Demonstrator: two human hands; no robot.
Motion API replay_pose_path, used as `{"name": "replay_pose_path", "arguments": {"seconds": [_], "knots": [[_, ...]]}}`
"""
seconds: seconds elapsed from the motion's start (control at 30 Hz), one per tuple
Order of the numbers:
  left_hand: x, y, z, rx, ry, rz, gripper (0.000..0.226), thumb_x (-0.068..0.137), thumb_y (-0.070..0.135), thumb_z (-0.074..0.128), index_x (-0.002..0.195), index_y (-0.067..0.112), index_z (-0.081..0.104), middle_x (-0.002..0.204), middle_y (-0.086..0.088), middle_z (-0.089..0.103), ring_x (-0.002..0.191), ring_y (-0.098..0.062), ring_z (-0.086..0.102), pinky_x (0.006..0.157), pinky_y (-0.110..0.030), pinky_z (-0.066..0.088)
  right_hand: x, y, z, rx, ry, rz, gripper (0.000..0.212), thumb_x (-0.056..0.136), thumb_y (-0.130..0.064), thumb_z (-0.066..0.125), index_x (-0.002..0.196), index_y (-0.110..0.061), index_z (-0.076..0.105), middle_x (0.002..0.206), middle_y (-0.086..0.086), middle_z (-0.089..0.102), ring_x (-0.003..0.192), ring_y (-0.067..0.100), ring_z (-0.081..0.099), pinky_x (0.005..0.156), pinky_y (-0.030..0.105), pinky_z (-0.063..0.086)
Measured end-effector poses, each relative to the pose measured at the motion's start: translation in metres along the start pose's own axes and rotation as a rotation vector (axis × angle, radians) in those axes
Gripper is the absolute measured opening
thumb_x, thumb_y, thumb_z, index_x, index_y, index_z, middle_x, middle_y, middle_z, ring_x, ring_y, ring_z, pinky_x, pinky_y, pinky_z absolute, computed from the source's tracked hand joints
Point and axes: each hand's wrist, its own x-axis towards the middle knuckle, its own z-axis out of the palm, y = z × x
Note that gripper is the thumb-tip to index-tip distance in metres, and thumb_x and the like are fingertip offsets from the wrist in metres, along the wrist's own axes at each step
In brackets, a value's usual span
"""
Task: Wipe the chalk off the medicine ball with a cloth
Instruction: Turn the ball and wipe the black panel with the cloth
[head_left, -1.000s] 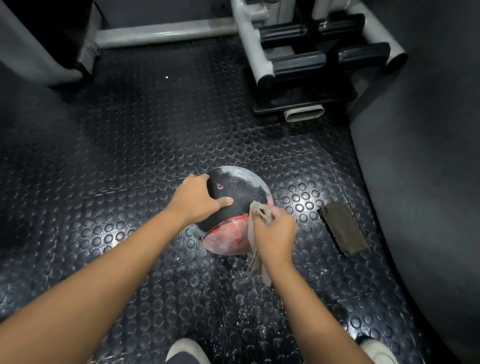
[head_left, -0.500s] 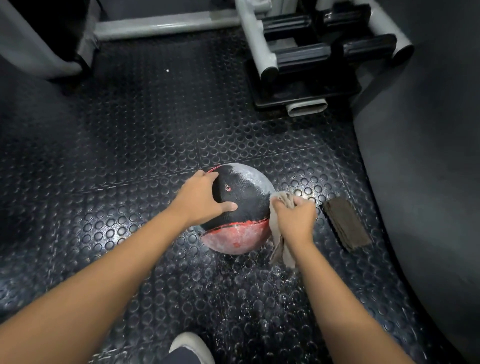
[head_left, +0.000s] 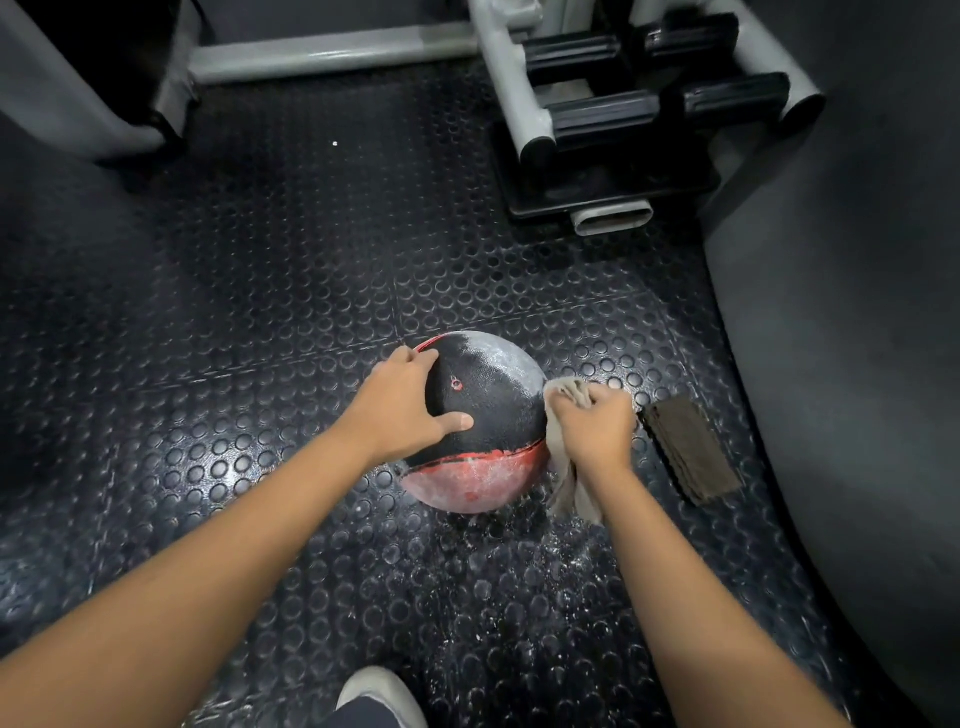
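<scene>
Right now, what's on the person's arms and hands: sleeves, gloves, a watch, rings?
Nothing worn that shows. The left forearm and right forearm are bare down to the frame's lower edge, with no sleeve in view. The left hand and right hand have no gloves. Neither wrist has a watch or band, and the fingers in view have no rings or tape.

1. Studded floor (head_left: 249, 322) left of & beyond medicine ball (head_left: 488, 410) lay open; free approach.
2. Ball's left flank was covered by left hand (head_left: 402, 410); right flank by right hand (head_left: 597, 428) gripping cloth (head_left: 569, 486).
3. Folded brown pad (head_left: 691, 449) lay just right of right hand, narrowing the gap to grey curved surface (head_left: 857, 364).
4. Machine frame (head_left: 519, 93) blocked far right; shoe (head_left: 379, 691) stood at near side.
</scene>
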Motion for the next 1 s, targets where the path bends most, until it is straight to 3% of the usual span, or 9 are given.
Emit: {"name": "replay_pose_path", "arguments": {"seconds": [0.13, 0.27, 0.4, 0.57, 0.77, 0.83, 0.9, 1.0], "knots": [[0.000, -0.004, 0.001, -0.004, 0.004, -0.005, 0.090, 0.077, 0.051, 0.075, 0.148, 0.013, 0.034, 0.133, -0.006, 0.044, 0.127, -0.028, 0.043, 0.106, -0.039, 0.036, 0.034, -0.012, 0.006, -0.054, -0.010, 0.039, 0.045, 0.083, -0.011, 0.070, 0.049, -0.017, 0.041, 0.049, 0.001, 0.039, 0.050, 0.015, 0.032, 0.048, 0.025, 0.025], [0.004, -0.009, 0.001, -0.022, -0.001, 0.008, 0.094, 0.077, 0.051, 0.075, 0.151, 0.015, 0.029, 0.141, -0.003, 0.040, 0.132, -0.025, 0.039, 0.109, -0.038, 0.034, -0.001, 0.004, -0.001, -0.022, -0.032, 0.027, 0.047, 0.085, -0.009, 0.070, 0.048, -0.014, 0.041, 0.045, -0.003, 0.039, 0.041, 0.011, 0.030, 0.042, 0.024, 0.028], [0.004, -0.009, 0.004, 0.012, -0.025, 0.071, 0.096, 0.076, 0.049, 0.076, 0.152, 0.015, 0.027, 0.149, -0.002, 0.034, 0.138, -0.023, 0.032, 0.114, -0.037, 0.029, -0.020, 0.016, -0.010, -0.016, -0.037, 0.029, 0.049, 0.084, -0.005, 0.070, 0.046, -0.014, 0.040, 0.036, -0.012, 0.037, 0.031, 0.002, 0.028, 0.034, 0.011, 0.023], [0.001, -0.005, 0.007, 0.056, -0.017, 0.086, 0.098, 0.077, 0.052, 0.075, 0.153, 0.016, 0.024, 0.151, -0.003, 0.030, 0.138, -0.025, 0.029, 0.116, -0.040, 0.027, 0.023, -0.003, -0.005, 0.010, -0.005, 0.071, 0.055, 0.084, -0.010, 0.072, 0.048, -0.019, 0.032, 0.047, -0.002, 0.034, 0.044, 0.013, 0.026, 0.044, 0.023, 0.020], [0.005, -0.014, 0.001, -0.017, -0.011, 0.043, 0.093, 0.078, 0.049, 0.075, 0.152, 0.017, 0.028, 0.147, 0.000, 0.036, 0.136, -0.023, 0.035, 0.111, -0.037, 0.030, -0.026, 0.003, 0.004, -0.004, -0.047, -0.042, 0.020, 0.084, -0.012, 0.070, 0.065, -0.010, 0.065, 0.061, 0.000, 0.060, 0.049, 0.010, 0.047, 0.044, 0.020, 0.039], [0.006, -0.012, 0.001, -0.007, -0.021, 0.054, 0.093, 0.079, 0.049, 0.074, 0.152, 0.015, 0.027, 0.147, -0.001, 0.036, 0.136, -0.023, 0.034, 0.112, -0.037, 0.029, -0.036, 0.006, 0.006, -0.073, -0.041, -0.113, 0.013, 0.085, -0.014, 0.070, 0.072, -0.015, 0.069, 0.070, 0.002, 0.065, 0.056, 0.015, 0.056, 0.048, 0.029, 0.048], [0.007, -0.010, 0.002, 0.014, -0.027, 0.066, 0.095, 0.079, 0.051, 0.073, 0.153, 0.014, 0.026, 0.148, -0.002, 0.035, 0.138, -0.024, 0.033, 0.113, -0.038, 0.030, -0.018, 0.000, 0.007, -0.150, -0.009, -0.126, 0.028, 0.087, -0.014, 0.067, 0.060, -0.017, 0.061, 0.061, 0.002, 0.060, 0.051, 0.017, 0.049, 0.046, 0.033, 0.044], [0.008, -0.007, 0.002, 0.032, -0.036, 0.061, 0.097, 0.078, 0.052, 0.073, 0.153, 0.013, 0.025, 0.148, -0.003, 0.035, 0.138, -0.025, 0.033, 0.114, -0.040, 0.030, 0.024, -0.014, 0.008, -0.215, 0.018, -0.055, 0.040, 0.087, -0.016, 0.064, 0.051, -0.015, 0.047, 0.049, -0.001, 0.043, 0.048, 0.015, 0.035, 0.048, 0.027, 0.031]]}}
